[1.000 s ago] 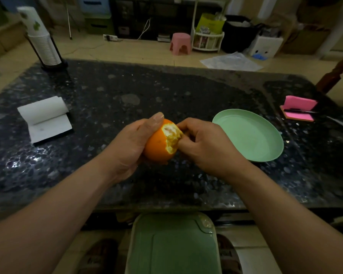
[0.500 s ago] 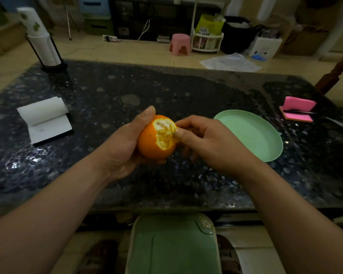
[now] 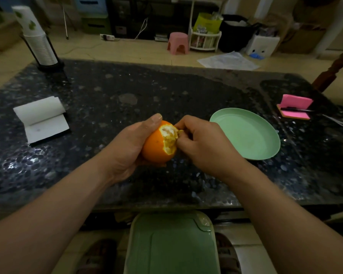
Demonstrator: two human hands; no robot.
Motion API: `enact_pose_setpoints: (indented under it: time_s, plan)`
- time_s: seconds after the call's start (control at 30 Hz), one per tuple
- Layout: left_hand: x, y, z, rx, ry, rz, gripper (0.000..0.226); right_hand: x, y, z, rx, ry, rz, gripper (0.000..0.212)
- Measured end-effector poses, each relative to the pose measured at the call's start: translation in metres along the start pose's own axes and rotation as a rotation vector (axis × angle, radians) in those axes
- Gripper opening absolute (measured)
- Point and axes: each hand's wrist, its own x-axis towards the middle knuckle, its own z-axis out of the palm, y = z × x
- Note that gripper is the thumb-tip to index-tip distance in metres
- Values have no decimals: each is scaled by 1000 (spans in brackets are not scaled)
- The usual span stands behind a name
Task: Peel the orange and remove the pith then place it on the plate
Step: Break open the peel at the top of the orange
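Grip, left: the left grip (image 3: 127, 147) is wrapped round the orange (image 3: 155, 150), with the thumb lying over the top, and holds it up off the worktop (image 3: 166, 91).
Grip, right: the right grip (image 3: 204, 147) is closed in a pinch on a peel flap (image 3: 179, 132) at the far edge of the opened area. Its thumb presses against the fruit.
Orange: it sits between the two grips and touches both. It is near the plate but not on it.
Done so far: one bare patch (image 3: 169, 138) faces the right grip. It looks pale and ragged, with pith still clinging to it.
Left to do: most of the rind is still on, so I judge the peeling to be at an early stage. Clearing the pith and setting the fruit down both remain.
Plate: the green plate (image 3: 244, 139) lies on the worktop just right of the right grip, with nothing on it.
Farther out: a white notepad (image 3: 42, 119) lies well to the left of the left grip. A pink sticky pad (image 3: 294, 106) lies beyond the plate. A cup stack (image 3: 38, 40) stands at the far left corner.
Below the grips: a green lidded bin (image 3: 172, 244) stands on the floor. It looks like a likely place for the peel.
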Motion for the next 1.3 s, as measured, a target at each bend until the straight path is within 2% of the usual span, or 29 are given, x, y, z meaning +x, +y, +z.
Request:
enact_pose_setpoints:
  time_s: [0.23, 0.3, 0.4, 0.43, 0.47, 0.53, 0.6, 0.63, 0.7, 0.73, 0.8, 0.87, 1.0, 1.17, 1.3]
  plan:
    - [3, -2, -5, -22, -9, -20, 51, 1, 2, 2, 34, 1, -2, 15]
    - [3, -3, -5, -87, -7, -44, 53, 6, 3, 3, 169, 29, 69, 19]
    - [4, -3, -4, -229, -27, -95, 67, 14, 11, 8, 565, -18, 269, 24]
    - [5, -2, -5, -281, -30, -102, 68, 17, 18, 12, 619, -33, 329, 23]
    - [7, -3, -6, -327, -20, -109, 67, 18, 25, 18, 580, -43, 367, 22]
    - [12, -5, -9, -407, 18, -116, 62, 22, 40, 32, 265, -48, 347, 20]
    - [16, -7, -10, -444, 53, -109, 48, 24, 47, 41, -16, -53, 284, 23]
    - [18, -9, -11, -440, 71, -103, 39, 26, 44, 42, -53, -41, 263, 26]
    - [20, -12, -13, -376, 104, -88, 29, 28, 39, 40, 24, 5, 263, 24]
    - [21, -13, -14, -338, 118, -80, 30, 29, 35, 37, 147, 18, 285, 24]
    - [23, -15, -18, -297, 129, -70, 45, 26, 21, 31, 508, -59, 401, 35]
    - [24, -14, -18, -251, 118, -48, 66, 21, 11, 24, 662, -178, 433, 40]
    - [26, -11, -16, -233, 134, -6, 75, 16, 12, 23, 654, -236, 347, 27]
    - [23, -10, -14, -193, 155, 55, 49, 15, 7, 21, 680, -246, 349, 19]
    - [22, -13, -13, -78, 150, 123, 51, 14, 1, 20, 596, -264, 339, 18]
